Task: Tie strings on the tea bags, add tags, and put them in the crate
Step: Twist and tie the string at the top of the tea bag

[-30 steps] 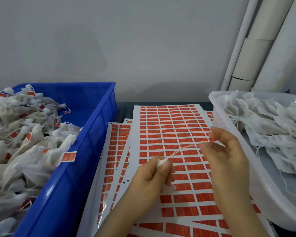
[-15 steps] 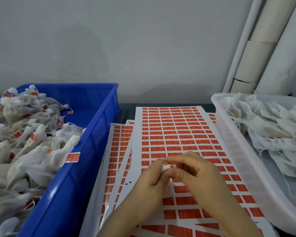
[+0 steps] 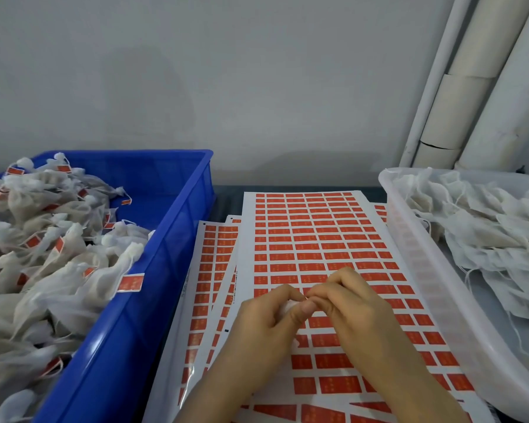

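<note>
My left hand (image 3: 269,319) grips a small white tea bag (image 3: 285,309), mostly hidden in the fist. My right hand (image 3: 345,297) meets it fingertip to fingertip and pinches the thin string (image 3: 305,297) at the bag's neck. Both hands hover over the top sheet of red tag stickers (image 3: 315,239). The blue crate (image 3: 153,270) on the left is heaped with tied, tagged tea bags (image 3: 43,245). A white tub (image 3: 416,264) on the right holds untied tea bags (image 3: 489,233).
More sticker sheets (image 3: 211,270) lie fanned under the top one, between crate and tub. A grey wall stands behind, with white pipes (image 3: 471,87) at the back right.
One second ago my right hand held the string stretched out to the right. It has since come in to my left hand, and now both pinch together at the bag's neck.
</note>
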`<state>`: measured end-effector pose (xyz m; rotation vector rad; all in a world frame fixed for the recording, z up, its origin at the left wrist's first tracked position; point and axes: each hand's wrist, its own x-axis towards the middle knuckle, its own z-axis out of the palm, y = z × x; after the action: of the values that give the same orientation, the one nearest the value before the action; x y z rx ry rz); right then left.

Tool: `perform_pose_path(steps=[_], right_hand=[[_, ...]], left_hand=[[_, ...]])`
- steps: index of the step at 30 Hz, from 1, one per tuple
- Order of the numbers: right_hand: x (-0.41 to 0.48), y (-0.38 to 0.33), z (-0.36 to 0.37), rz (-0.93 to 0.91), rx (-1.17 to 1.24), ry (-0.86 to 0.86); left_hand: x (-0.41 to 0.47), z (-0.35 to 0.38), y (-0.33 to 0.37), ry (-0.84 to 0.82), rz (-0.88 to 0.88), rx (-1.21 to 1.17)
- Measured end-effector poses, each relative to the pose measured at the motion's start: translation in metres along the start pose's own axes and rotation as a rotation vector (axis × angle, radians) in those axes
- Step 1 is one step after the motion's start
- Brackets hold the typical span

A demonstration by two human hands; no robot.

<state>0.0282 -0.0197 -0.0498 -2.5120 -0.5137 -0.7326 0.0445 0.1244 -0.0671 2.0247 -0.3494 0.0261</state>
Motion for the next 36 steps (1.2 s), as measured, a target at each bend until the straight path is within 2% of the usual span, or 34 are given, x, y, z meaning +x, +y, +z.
perform_pose_path(steps=[7,12,19,22,24,26,27,28,29,30,32,36], right_hand=[[0.0,-0.001,-0.001,-0.022,0.048,-0.014],[-0.002,-0.002,-0.001,-0.044,0.052,0.07],[-0.002,-0.004,0.0,0.034,0.072,0.177],[-0.002,-0.005,-0.002,0.063,0.032,0.236],[-0.001,-0.002,-0.007,0.104,0.013,0.296],[0.0,0.0,-0.01,0.117,-0.031,0.338],[0.0,0.0,-0.009,0.109,-0.049,0.341],[0.001,-0.001,-0.008,0.098,-0.051,0.332],[0.001,-0.003,-0.005,0.087,-0.04,0.312],[0.001,-0.006,-0.003,0.078,-0.025,0.283],[0.0,-0.009,-0.001,0.044,-0.009,0.219],[-0.002,-0.013,-0.001,-0.035,0.049,0.098]], left_hand=[[0.0,-0.004,0.0,0.057,0.005,-0.118],[0.0,-0.004,-0.008,0.052,0.146,0.053],[0.001,-0.002,-0.005,-0.012,0.138,0.133],[-0.002,0.0,0.0,0.063,0.142,0.178],[-0.007,-0.002,0.01,0.225,0.115,0.025],[-0.007,-0.007,0.017,0.298,-0.041,-0.315],[-0.005,-0.011,0.02,0.213,-0.203,-0.46],[-0.005,-0.016,0.023,0.03,-0.362,-0.548],[-0.008,-0.019,0.024,-0.186,-0.449,-0.601],[-0.009,-0.019,0.025,-0.335,-0.535,-0.643],[-0.004,-0.016,0.028,-0.417,-0.698,-0.764],[-0.003,-0.022,0.022,-0.387,-0.722,-1.145]])
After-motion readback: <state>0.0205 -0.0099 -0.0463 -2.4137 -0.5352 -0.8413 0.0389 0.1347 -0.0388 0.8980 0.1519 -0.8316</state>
